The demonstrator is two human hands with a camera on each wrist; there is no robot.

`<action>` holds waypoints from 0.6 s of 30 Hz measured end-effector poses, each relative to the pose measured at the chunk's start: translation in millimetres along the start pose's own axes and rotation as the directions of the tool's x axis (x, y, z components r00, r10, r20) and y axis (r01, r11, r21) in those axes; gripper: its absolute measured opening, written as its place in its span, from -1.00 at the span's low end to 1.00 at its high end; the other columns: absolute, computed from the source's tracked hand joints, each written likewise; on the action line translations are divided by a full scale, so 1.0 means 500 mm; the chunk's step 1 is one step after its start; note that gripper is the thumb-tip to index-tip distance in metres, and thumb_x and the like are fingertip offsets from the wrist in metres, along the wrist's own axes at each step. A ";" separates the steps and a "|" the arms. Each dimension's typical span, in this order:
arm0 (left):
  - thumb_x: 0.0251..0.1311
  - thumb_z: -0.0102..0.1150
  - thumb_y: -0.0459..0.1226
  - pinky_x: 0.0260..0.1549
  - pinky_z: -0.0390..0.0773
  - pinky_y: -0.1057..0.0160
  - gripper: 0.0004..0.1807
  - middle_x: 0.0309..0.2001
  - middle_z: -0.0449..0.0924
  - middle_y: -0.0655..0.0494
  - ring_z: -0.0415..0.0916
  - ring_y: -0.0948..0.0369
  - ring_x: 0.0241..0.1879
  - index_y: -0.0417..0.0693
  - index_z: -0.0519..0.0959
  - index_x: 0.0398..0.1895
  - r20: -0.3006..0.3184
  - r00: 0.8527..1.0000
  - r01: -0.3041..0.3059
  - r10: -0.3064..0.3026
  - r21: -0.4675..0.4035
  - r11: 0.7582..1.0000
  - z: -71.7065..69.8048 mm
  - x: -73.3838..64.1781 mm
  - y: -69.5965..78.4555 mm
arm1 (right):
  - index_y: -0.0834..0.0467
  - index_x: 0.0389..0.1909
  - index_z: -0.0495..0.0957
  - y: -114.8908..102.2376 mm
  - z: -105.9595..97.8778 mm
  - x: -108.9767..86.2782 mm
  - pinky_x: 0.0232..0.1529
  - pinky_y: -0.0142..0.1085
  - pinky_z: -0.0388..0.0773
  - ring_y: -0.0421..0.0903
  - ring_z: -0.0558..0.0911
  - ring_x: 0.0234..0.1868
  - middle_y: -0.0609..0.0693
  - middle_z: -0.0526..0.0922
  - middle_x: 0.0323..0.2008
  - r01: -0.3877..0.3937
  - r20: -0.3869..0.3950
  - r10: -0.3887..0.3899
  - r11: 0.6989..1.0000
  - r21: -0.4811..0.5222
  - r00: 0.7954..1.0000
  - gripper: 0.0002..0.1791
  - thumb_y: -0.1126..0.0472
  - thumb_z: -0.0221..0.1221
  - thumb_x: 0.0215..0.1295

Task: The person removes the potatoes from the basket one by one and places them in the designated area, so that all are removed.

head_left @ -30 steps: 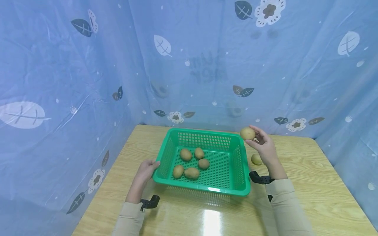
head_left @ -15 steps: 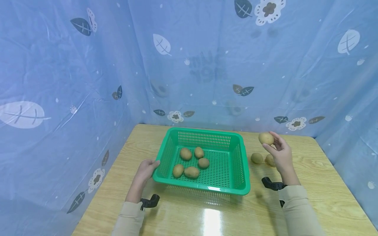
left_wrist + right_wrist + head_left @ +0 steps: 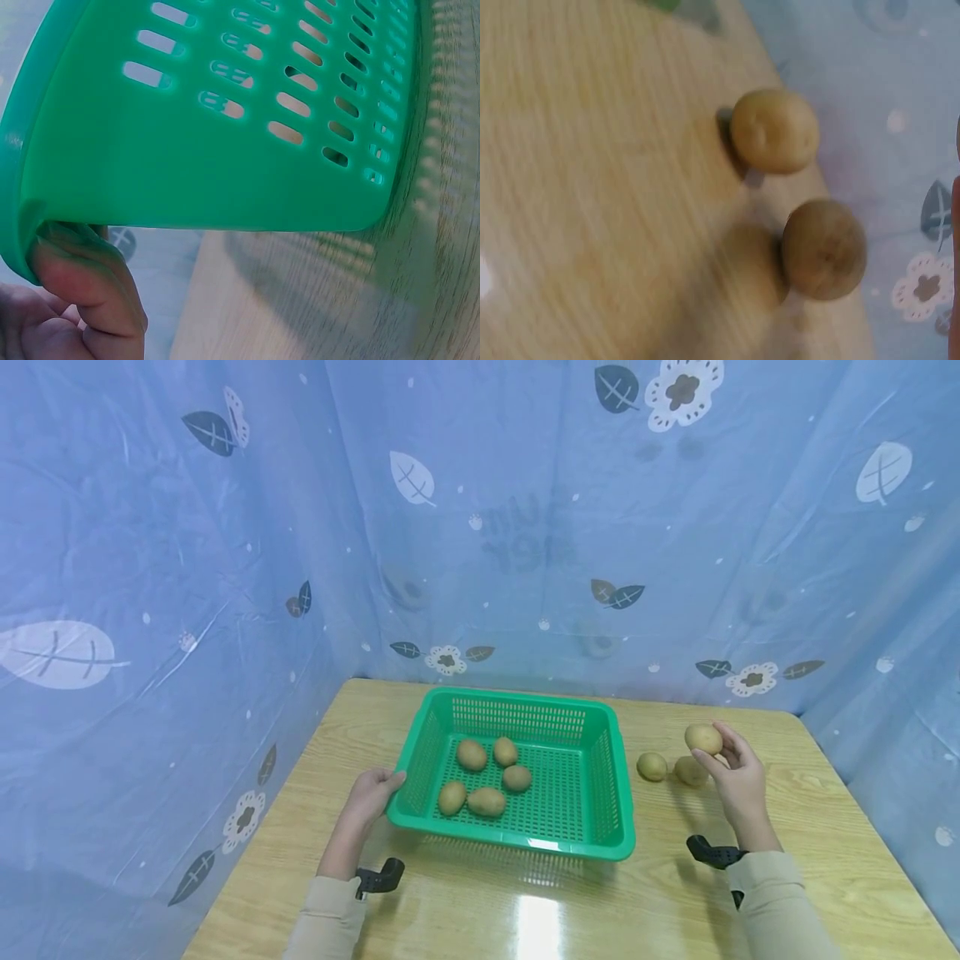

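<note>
we see a smooth, pale tan, roundish potato [image 3: 703, 739] in the air over the right part of the light wood-grain worktop [image 3: 810, 827], its skin faintly mottled. just below it on the worktop lie two more: a yellowish, rounded potato [image 3: 652, 767] near the basket and, to its right, a darker brown, rounded potato [image 3: 691, 771], partly blocked from our view. the right wrist camera shows two potatoes on the wood, one paler than the other, near each other but apart.

the deep green, rectangular plastic basket [image 3: 512, 847], with slotted walls and a grid floor, sits left of them. inside it we count five tan-brown, oval potatoes [image 3: 472, 756], all toward the left half of the floor.

both arms reach forward from the near edge, in beige sleeves [image 3: 780, 902], each wrist wearing a black, bent camera mount [image 3: 381, 877]. the left forearm slants up toward the basket's left side; the right forearm leans inward from the right, wrist raised over the worktop.

of our two hands, the left hand [image 3: 371, 793] is clamped on the basket's left rim, thumb over the top, and the left wrist camera shows its bent fingers [image 3: 90, 274] tucked under the lip. the right hand [image 3: 742, 777] pinches the raised potato between thumb and fingers, spread about the potato's width; in the right wrist view we get only a thin strip of it.
</note>
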State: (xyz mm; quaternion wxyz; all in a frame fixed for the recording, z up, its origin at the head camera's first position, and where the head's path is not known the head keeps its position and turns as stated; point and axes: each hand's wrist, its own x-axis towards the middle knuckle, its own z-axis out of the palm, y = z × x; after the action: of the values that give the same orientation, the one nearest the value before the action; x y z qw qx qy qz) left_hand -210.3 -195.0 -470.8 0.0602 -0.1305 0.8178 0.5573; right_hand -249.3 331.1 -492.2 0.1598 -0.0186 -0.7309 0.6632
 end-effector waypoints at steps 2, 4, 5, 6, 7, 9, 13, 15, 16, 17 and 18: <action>0.40 -0.07 -0.17 -0.31 0.46 0.31 -0.60 -0.25 0.58 -0.14 0.51 0.18 -0.31 -0.41 0.50 -0.06 0.002 1.000 0.004 -0.004 0.002 1.000 0.000 -0.001 -0.002 | 0.09 0.38 0.23 0.006 -0.008 -0.004 -0.16 -0.73 0.39 -0.49 0.41 -0.01 -0.33 0.38 0.00 -0.020 -0.020 0.020 1.000 -0.003 1.000 -0.31 0.26 0.24 0.23; 0.40 -0.08 -0.17 -0.30 0.47 0.31 -0.60 -0.24 0.59 -0.15 0.52 0.18 -0.31 -0.41 0.50 -0.05 0.003 1.000 0.005 -0.005 0.000 1.000 0.000 -0.002 -0.003 | 0.11 0.39 0.21 0.011 -0.015 -0.008 -0.18 -0.74 0.39 -0.49 0.41 -0.02 -0.34 0.38 -0.02 -0.051 -0.045 0.051 0.999 0.011 0.998 -0.28 0.26 0.25 0.22; 0.40 -0.08 -0.17 -0.30 0.47 0.31 -0.60 -0.24 0.59 -0.15 0.52 0.18 -0.30 -0.41 0.50 -0.05 0.003 1.000 0.005 -0.005 0.003 1.000 0.000 -0.002 -0.004 | 0.12 0.39 0.20 0.014 -0.019 -0.009 -0.19 -0.74 0.39 -0.49 0.41 -0.03 -0.35 0.38 -0.04 -0.069 -0.059 0.070 0.998 0.008 0.996 -0.27 0.24 0.26 0.22; 0.40 -0.08 -0.17 -0.30 0.46 0.30 -0.60 -0.24 0.59 -0.15 0.52 0.17 -0.30 -0.41 0.50 -0.04 0.002 1.000 0.005 -0.005 0.005 1.000 0.000 -0.002 -0.005 | 0.12 0.39 0.20 0.017 -0.023 -0.010 -0.20 -0.74 0.39 -0.50 0.41 -0.05 -0.35 0.39 -0.06 -0.090 -0.080 0.090 0.996 0.002 0.993 -0.26 0.23 0.27 0.21; 0.40 -0.08 -0.17 -0.30 0.46 0.30 -0.59 -0.24 0.59 -0.15 0.51 0.17 -0.29 -0.42 0.49 -0.04 0.004 1.000 0.000 0.000 0.008 1.000 -0.001 -0.002 -0.005 | 0.11 0.40 0.19 0.021 -0.027 -0.011 -0.22 -0.74 0.38 -0.50 0.41 -0.06 -0.36 0.39 -0.08 -0.112 -0.099 0.110 0.994 -0.013 0.989 -0.25 0.21 0.27 0.21; 0.40 -0.08 -0.16 -0.29 0.46 0.30 -0.59 -0.24 0.58 -0.13 0.51 0.16 -0.28 -0.42 0.49 -0.03 0.007 1.000 0.001 -0.001 0.009 1.000 -0.001 -0.002 -0.004 | 0.10 0.41 0.17 0.029 -0.035 -0.011 -0.25 -0.74 0.37 -0.50 0.40 -0.10 -0.37 0.38 -0.12 -0.160 -0.135 0.153 0.986 -0.039 0.979 -0.23 0.17 0.28 0.21; 0.40 -0.08 -0.17 -0.29 0.46 0.29 -0.58 -0.20 0.58 -0.18 0.51 0.14 -0.26 -0.43 0.48 -0.02 0.020 1.000 -0.008 0.008 -0.005 1.000 -0.001 -0.001 -0.002 | 0.09 0.41 0.16 0.049 -0.051 -0.006 -0.28 -0.74 0.36 -0.48 0.39 -0.16 -0.34 0.37 -0.17 -0.226 -0.202 0.212 0.973 -0.050 0.956 -0.21 0.12 0.28 0.19; 0.40 -0.08 -0.17 -0.29 0.47 0.30 -0.58 -0.19 0.58 -0.20 0.51 0.14 -0.26 -0.44 0.48 -0.01 0.022 1.000 -0.010 0.010 -0.012 1.000 -0.001 0.000 0.000 | 0.08 0.42 0.14 0.058 -0.057 -0.005 -0.28 -0.75 0.37 -0.47 0.38 -0.17 -0.34 0.36 -0.17 -0.246 -0.214 0.236 0.969 -0.024 0.948 -0.19 0.11 0.28 0.19; 0.40 -0.08 -0.17 -0.29 0.47 0.30 -0.57 -0.19 0.58 -0.20 0.51 0.14 -0.27 -0.44 0.48 -0.01 0.021 1.000 -0.010 0.010 -0.013 1.000 -0.001 0.000 0.000 | 0.07 0.43 0.13 0.062 -0.060 -0.005 -0.29 -0.75 0.37 -0.47 0.38 -0.17 -0.33 0.36 -0.17 -0.254 -0.216 0.245 0.967 -0.016 0.945 -0.19 0.10 0.28 0.19; 0.40 -0.08 -0.17 -0.29 0.46 0.30 -0.57 -0.19 0.58 -0.20 0.51 0.15 -0.27 -0.45 0.48 -0.01 0.020 1.000 -0.012 0.012 -0.009 1.000 -0.001 -0.001 0.000 | 0.07 0.44 0.11 0.066 -0.063 -0.005 -0.30 -0.74 0.37 -0.48 0.37 -0.18 -0.34 0.35 -0.17 -0.265 -0.214 0.256 0.964 -0.017 0.943 -0.18 0.09 0.27 0.20; 0.40 -0.07 -0.17 -0.30 0.46 0.30 -0.57 -0.19 0.58 -0.19 0.50 0.16 -0.28 -0.44 0.48 0.00 0.016 1.000 -0.006 0.006 -0.009 1.000 -0.001 -0.002 0.001 | 0.07 0.44 0.10 0.069 -0.065 -0.006 -0.31 -0.73 0.37 -0.47 0.37 -0.18 -0.34 0.35 -0.17 -0.279 -0.214 0.268 0.960 -0.022 0.939 -0.17 0.08 0.27 0.20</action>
State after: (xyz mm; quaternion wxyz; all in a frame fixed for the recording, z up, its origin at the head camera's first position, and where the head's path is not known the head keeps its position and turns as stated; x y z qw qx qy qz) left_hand -209.6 -195.3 -470.1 0.0645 -0.1237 0.8152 0.5621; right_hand -244.5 366.0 -524.2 0.1415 -0.1940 -0.7175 0.6539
